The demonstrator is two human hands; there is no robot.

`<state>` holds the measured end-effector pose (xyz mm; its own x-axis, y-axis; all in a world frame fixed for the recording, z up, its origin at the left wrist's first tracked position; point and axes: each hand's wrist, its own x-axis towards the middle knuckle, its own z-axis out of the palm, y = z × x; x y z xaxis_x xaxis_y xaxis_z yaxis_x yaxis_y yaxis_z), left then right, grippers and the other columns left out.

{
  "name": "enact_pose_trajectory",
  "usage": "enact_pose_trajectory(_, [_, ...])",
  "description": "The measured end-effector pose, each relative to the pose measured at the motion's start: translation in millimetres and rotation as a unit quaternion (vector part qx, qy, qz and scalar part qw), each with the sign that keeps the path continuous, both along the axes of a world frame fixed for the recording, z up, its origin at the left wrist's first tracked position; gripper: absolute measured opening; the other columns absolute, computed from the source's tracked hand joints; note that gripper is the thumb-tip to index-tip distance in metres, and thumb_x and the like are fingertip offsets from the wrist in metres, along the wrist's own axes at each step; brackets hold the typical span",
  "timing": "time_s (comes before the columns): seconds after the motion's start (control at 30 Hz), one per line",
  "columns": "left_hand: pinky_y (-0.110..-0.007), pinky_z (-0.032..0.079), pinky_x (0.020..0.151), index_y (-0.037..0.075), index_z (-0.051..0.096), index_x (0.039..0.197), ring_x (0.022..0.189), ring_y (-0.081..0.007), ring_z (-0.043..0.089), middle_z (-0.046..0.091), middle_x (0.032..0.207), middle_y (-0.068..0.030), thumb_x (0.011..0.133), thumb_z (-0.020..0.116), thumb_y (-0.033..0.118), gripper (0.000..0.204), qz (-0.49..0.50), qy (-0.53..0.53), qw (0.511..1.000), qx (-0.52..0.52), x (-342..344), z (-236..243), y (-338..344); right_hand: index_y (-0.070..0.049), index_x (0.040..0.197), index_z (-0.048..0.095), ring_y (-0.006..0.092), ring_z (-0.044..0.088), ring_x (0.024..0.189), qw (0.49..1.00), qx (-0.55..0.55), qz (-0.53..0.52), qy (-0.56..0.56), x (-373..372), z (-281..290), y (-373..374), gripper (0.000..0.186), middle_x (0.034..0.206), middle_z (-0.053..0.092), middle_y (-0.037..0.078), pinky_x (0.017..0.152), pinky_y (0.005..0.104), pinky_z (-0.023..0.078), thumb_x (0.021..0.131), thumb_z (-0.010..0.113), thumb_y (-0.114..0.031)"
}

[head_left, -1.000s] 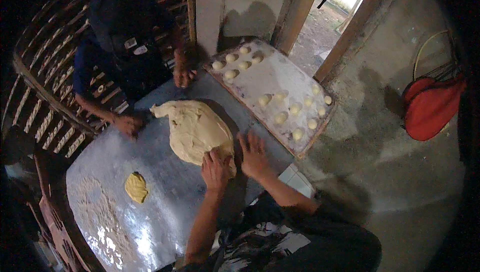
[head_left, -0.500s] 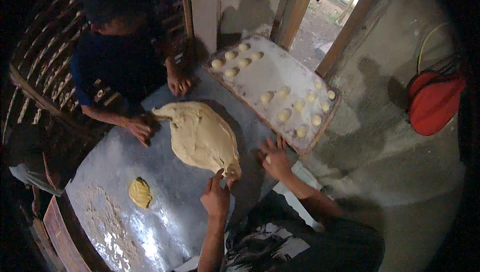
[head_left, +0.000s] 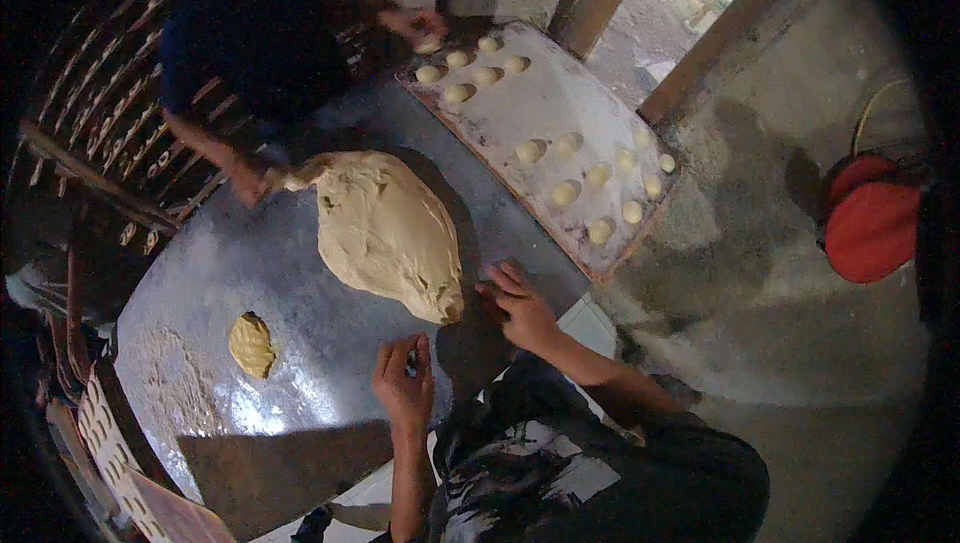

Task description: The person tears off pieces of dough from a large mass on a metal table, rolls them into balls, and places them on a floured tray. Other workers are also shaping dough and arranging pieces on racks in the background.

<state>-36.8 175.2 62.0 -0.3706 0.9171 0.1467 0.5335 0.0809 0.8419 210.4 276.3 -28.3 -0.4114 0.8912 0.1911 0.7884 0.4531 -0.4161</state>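
A big mound of pale dough (head_left: 385,233) lies on the grey metal-topped table, its narrow near end pointing at me. Off that near end, my left hand (head_left: 403,383) hovers with bent fingers and a gap beside the thumb; nothing shows in it. My right hand (head_left: 525,313) is cupped low over the table just right of the dough, fingers bent. Its palm is hidden, so I cannot see what lies under it. Opposite me, a person's hand (head_left: 250,183) grips the dough's far tip, and their other hand (head_left: 415,25) is at a dough ball (head_left: 428,45) on the tray.
A floured tray (head_left: 535,108) with several dough balls (head_left: 565,193) stands along the right of the table. A small yellow lump (head_left: 251,345) sits on the left of the tabletop. Red round things (head_left: 872,228) hang on the wall; a perforated pale crate (head_left: 110,433) stands at the lower left.
My left hand has let go of the dough's near end and drawn back. My right hand has shifted left, away from the tray. The other person has reached to the tray's far corner, where another ball shows.
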Motion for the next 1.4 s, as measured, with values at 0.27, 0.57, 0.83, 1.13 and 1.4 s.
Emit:
enact_pose_trajectory(0.27, [-0.036,0.051,0.06,0.006,0.077,0.094,0.064,-0.0232,0.064,0.068,0.081,-0.0111,0.09,0.076,0.012,0.008,0.025,0.05,0.998,-0.026,9,1,-13,-0.021,0.144,0.058,0.0427,0.046,0.14,0.997,0.052,0.047,0.034,-20,9,11,0.056,0.151,0.049,0.022,0.109,0.0508,0.048,0.091,0.072,-0.03])
enact_pose_trajectory(0.57, [-0.038,0.054,0.062,0.007,0.076,0.098,0.07,-0.0275,0.07,0.071,0.078,-0.0108,0.091,0.076,0.02,0.015,0.055,0.122,0.989,-0.067,35,-3,1,-0.016,0.15,0.051,0.0404,0.052,0.135,0.993,0.068,-0.031,0.088,-13,43,46,0.056,0.148,0.052,0.023,0.11,0.0481,0.044,0.099,0.064,-0.035])
enact_pose_trajectory(0.83, [-0.053,0.057,0.073,0.007,0.045,0.139,0.084,-0.0446,0.069,0.063,0.118,-0.0216,0.098,0.066,0.042,0.058,0.089,0.283,0.947,-0.125,91,-46,28,-0.014,0.12,0.067,0.0382,0.07,0.078,0.999,-0.016,-0.013,0.035,12,14,50,0.047,0.083,0.071,0.013,0.069,0.0502,0.055,0.084,0.077,-0.044])
enact_pose_trajectory(1.13, [-0.057,0.054,0.081,0.0,0.037,0.134,0.1,-0.0517,0.064,0.06,0.117,-0.0273,0.102,0.056,0.024,0.045,0.083,0.178,0.965,-0.176,100,-46,74,-0.004,0.132,0.061,0.036,0.07,0.073,0.915,0.232,-0.329,0.022,203,92,247,0.051,0.081,0.071,0.015,0.086,0.056,0.047,0.095,0.066,-0.038])
enact_pose_trajectory(1.4, [-0.05,0.051,0.086,-0.002,0.048,0.136,0.105,-0.0494,0.06,0.058,0.118,-0.0296,0.098,0.056,0.012,0.041,0.06,0.08,0.991,-0.09,97,-26,17,-0.005,0.104,0.066,0.0287,0.064,0.079,0.85,-0.348,-0.036,0.393,49,50,29,0.044,0.081,0.063,0.013,0.071,0.0467,0.052,0.104,0.053,-0.047])
